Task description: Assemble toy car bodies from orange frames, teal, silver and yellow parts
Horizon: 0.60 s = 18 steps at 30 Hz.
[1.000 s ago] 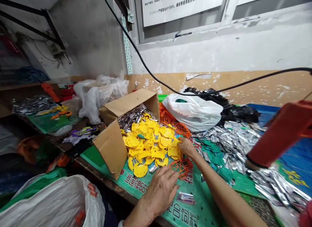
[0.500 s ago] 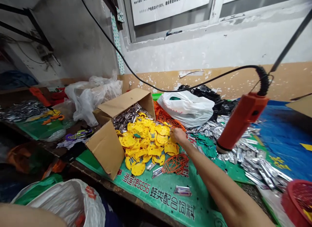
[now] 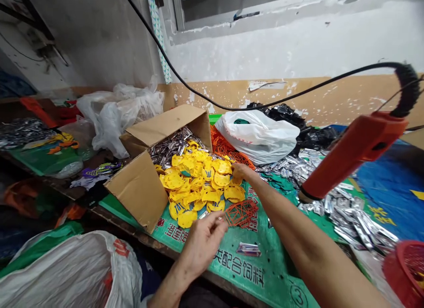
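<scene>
My right hand (image 3: 241, 171) rested, fingers curled, on the yellow pieces (image 3: 198, 186); my left hand (image 3: 202, 239) pinched a small silver piece (image 3: 217, 219) just below them.

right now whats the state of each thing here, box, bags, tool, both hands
cardboard box: on its side, flaps open, contents spilling out
yellow plastic pieces: loose heap at the box mouth
white bag: slumped on the table, top open
orange tool: hanging on its cable, tilted, unheld
orange mesh piece: flat on the green mat
left hand: fingers pinched together beside the mesh piece
right hand: reaching into the yellow pieces
</scene>
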### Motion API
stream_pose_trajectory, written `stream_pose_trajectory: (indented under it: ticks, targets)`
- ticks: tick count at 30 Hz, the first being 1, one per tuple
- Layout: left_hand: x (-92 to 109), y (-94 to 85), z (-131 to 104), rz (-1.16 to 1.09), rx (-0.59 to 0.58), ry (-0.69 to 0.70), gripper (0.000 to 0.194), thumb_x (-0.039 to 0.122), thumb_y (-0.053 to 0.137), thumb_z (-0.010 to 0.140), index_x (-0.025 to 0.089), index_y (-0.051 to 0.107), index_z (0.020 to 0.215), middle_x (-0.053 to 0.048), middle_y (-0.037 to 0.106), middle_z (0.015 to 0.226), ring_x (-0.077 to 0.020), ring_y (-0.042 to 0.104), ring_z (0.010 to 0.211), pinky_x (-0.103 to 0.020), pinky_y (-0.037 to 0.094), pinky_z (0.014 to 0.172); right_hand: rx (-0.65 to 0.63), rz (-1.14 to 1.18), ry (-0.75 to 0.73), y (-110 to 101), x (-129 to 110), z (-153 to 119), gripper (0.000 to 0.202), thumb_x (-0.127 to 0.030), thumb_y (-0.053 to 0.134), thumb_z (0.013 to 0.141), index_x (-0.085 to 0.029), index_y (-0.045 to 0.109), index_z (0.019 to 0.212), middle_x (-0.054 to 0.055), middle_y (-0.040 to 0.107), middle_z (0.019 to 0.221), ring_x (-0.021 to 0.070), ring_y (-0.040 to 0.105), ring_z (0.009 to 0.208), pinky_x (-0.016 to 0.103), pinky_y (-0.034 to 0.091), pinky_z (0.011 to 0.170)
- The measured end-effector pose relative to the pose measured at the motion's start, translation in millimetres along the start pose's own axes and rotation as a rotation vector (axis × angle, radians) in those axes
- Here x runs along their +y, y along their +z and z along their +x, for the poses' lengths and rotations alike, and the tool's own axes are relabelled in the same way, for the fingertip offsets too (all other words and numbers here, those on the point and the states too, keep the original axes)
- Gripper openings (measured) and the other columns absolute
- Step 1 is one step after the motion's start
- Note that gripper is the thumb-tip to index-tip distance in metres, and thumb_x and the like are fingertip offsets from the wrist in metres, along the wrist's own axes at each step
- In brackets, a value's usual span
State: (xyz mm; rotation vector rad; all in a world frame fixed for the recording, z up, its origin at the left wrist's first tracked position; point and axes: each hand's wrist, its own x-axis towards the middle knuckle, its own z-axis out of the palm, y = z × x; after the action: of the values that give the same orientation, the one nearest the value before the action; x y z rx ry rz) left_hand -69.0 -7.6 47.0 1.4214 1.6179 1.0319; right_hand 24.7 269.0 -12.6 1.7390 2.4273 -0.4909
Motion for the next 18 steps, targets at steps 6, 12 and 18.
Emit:
stream_pose_trajectory:
  ticks: [6,12,18]
  targets:
    - [-28,5.0,-16,0.04,-0.092,-0.077,0.039,0.034,0.048,0.084,0.012,0.067,0.11,0.0,0.064,0.067,-0.0127,0.051,0.058,-0.022,0.04,0.055,-0.156,0.022,0.008,-4,3,4,0.031,-0.033,0.056,0.09,-0.014,0.056,0.116,0.008,0.06,0.114,0.019,0.061,0.097,0.039,0.053,0.082]
    - [-38,5.4,-22,0.088,-0.121,-0.054,0.033,0.032,0.047,0.086,0.016,0.069,0.105,0.001,0.063,0.064,-0.0131,0.053,0.058,-0.021,0.04,0.055,-0.089,0.07,0.001,-5,4,-9,0.031,-0.033,0.055,0.091,-0.016,0.057,0.116,0.008,0.059,0.116,0.0193,0.061,0.099,0.039,0.053,0.084]
    - [-35,19.6,-12,0.359,-0.139,0.218,0.027,0.02,0.045,0.089,0.017,0.067,0.105,-0.003,0.069,0.077,-0.0187,0.062,0.074,-0.028,0.048,0.073,-0.047,0.114,-0.032,-2,8,-18,0.029,-0.033,0.056,0.09,-0.018,0.058,0.115,0.008,0.059,0.118,0.02,0.06,0.102,0.039,0.052,0.086]
